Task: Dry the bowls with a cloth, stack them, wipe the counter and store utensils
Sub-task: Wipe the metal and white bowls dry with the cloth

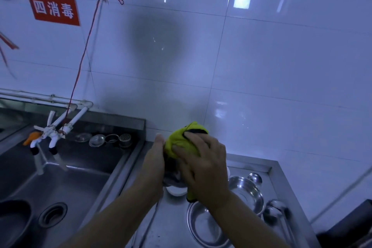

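My left hand (pixel 155 165) holds a steel bowl (pixel 172 179) up above the counter, its palm against the bowl's left side. The bowl is mostly hidden by both hands. My right hand (pixel 203 163) presses a yellow-green cloth (pixel 182 141) over the bowl, fingers curled on the fabric. Below, on the steel counter (pixel 171 219), lie a wide steel bowl (pixel 203 225) and another steel bowl (pixel 246 193) to its right. Two ladles (pixel 276 211) lie along the counter's right side. A small white dish (pixel 176 190) sits under the held bowl.
A deep steel sink (pixel 66 179) fills the left, with white taps (pixel 52 133) over it and a drain (pixel 52 214) in its floor. Strainers and lids (pixel 104 139) sit on the sink's back ledge. White tiled wall stands close behind. A dark object (pixel 350 225) is at the lower right.
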The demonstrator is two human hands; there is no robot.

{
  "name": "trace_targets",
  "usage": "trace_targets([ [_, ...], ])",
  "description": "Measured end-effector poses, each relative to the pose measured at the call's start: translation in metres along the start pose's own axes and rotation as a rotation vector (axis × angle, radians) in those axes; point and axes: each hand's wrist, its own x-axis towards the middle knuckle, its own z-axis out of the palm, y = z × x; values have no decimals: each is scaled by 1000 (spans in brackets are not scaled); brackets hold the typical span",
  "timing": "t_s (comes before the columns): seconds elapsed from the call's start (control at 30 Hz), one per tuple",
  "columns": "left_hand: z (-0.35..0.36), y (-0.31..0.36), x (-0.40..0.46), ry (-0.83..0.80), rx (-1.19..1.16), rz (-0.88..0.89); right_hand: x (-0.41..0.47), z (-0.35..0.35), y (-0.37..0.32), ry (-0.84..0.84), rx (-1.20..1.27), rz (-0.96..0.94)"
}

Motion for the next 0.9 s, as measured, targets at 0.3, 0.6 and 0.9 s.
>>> trace_targets([
  [0.3, -6, 15, 9, 94, -132, 182, 9, 0, 28, 60, 581, 744],
  [0.6, -14, 14, 21, 88, -330, -14, -29, 5, 12, 100, 390, 568],
  [0.9, 6, 5, 10, 67, -250, 10, 7, -1, 2, -21, 42, 167],
])
